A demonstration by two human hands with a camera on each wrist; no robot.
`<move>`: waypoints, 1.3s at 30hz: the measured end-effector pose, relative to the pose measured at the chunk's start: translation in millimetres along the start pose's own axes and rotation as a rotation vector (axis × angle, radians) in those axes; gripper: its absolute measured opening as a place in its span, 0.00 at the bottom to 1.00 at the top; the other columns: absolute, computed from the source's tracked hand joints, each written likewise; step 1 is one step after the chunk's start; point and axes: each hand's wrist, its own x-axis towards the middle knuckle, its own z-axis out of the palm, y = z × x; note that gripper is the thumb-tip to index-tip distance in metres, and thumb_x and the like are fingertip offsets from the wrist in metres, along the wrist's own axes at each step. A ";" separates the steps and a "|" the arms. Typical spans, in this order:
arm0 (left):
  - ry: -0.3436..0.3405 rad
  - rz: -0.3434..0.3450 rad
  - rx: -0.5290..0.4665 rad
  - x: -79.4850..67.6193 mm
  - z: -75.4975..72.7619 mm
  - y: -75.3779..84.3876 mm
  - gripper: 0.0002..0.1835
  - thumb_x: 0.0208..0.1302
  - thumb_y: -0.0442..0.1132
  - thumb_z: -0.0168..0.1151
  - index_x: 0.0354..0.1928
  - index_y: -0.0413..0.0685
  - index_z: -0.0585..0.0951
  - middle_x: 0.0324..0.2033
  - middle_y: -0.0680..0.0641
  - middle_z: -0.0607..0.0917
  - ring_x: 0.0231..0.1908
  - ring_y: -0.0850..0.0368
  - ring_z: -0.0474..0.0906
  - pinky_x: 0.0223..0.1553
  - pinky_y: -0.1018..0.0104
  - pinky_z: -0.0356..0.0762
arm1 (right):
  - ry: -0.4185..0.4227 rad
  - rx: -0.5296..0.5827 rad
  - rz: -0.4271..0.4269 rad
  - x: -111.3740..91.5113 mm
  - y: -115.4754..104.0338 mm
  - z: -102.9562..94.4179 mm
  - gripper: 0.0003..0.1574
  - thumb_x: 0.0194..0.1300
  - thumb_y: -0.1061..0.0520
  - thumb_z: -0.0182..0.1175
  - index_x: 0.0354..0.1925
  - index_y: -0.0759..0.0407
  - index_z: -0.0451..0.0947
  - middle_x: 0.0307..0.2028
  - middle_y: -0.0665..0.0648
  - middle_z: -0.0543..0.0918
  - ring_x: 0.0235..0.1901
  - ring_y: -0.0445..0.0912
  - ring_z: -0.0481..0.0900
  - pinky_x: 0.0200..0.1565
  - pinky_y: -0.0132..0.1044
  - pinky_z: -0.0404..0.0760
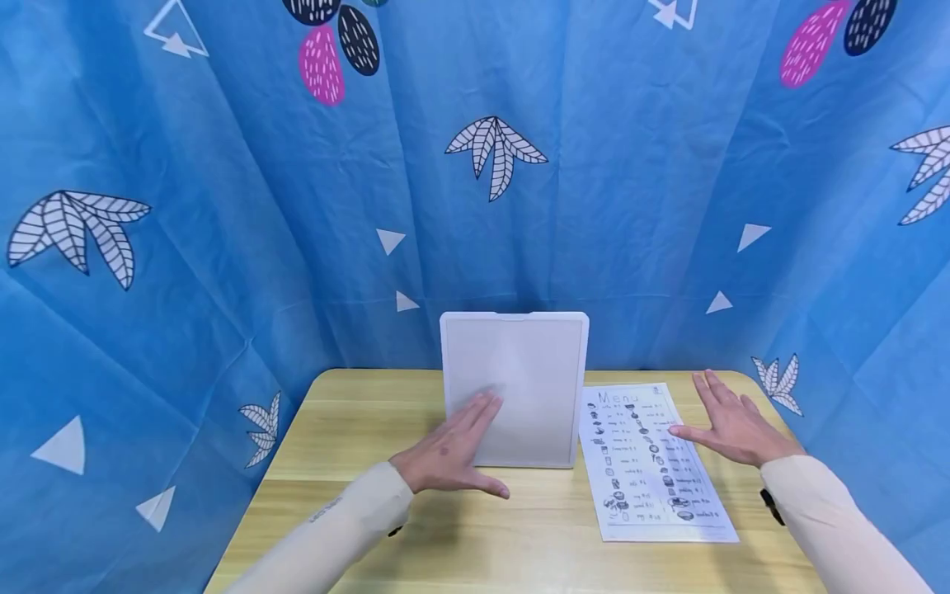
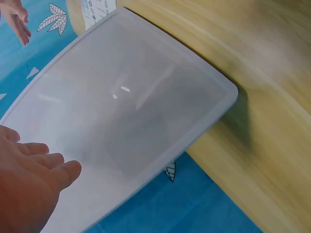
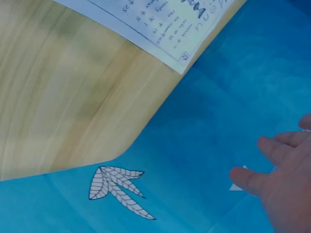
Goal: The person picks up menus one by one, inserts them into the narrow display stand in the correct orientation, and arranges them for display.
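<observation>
A white framed board (image 1: 530, 379) stands upright near the back edge of the table, its pale face towards me. My left hand (image 1: 456, 450) is in front of its lower left part, fingers straight and thumb spread out to the right. In the left wrist view the fingers (image 2: 58, 170) overlap the board's surface (image 2: 126, 87). To the right lies a printed sheet headed "Menu" (image 1: 646, 470), with rows of small pictures and words. Over its right side and the table beyond, my right hand (image 1: 742, 429) hovers with fingers extended, holding nothing.
The light wooden table (image 1: 356, 462) has rounded back corners. A blue patterned curtain (image 1: 631, 206) hangs close behind it and along both sides. The paper's top corner (image 3: 177, 65) lies near the table's back edge.
</observation>
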 end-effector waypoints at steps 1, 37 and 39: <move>-0.003 0.002 -0.004 1.6 0.8 0.9 0.69 0.48 0.73 0.70 0.79 0.40 0.45 0.79 0.41 0.44 0.77 0.45 0.41 0.74 0.50 0.49 | 0.002 0.004 -0.003 -0.1 1.0 0.0 0.70 0.64 0.29 0.59 0.75 0.76 0.38 0.72 0.82 0.43 0.70 0.76 0.47 0.64 0.76 0.46; -0.019 0.008 -0.143 39.7 28.3 25.5 0.68 0.48 0.73 0.70 0.80 0.45 0.45 0.79 0.45 0.47 0.76 0.53 0.46 0.71 0.53 0.58 | -0.021 0.142 0.045 2.7 13.6 7.6 0.72 0.63 0.33 0.64 0.75 0.77 0.36 0.73 0.81 0.43 0.70 0.76 0.44 0.64 0.74 0.51; -0.021 -0.001 -0.158 41.8 29.5 26.5 0.68 0.48 0.74 0.69 0.80 0.47 0.45 0.79 0.45 0.46 0.76 0.53 0.47 0.71 0.52 0.59 | -0.017 0.145 0.045 3.4 14.0 7.1 0.72 0.62 0.33 0.65 0.75 0.77 0.36 0.72 0.82 0.44 0.70 0.77 0.45 0.63 0.74 0.51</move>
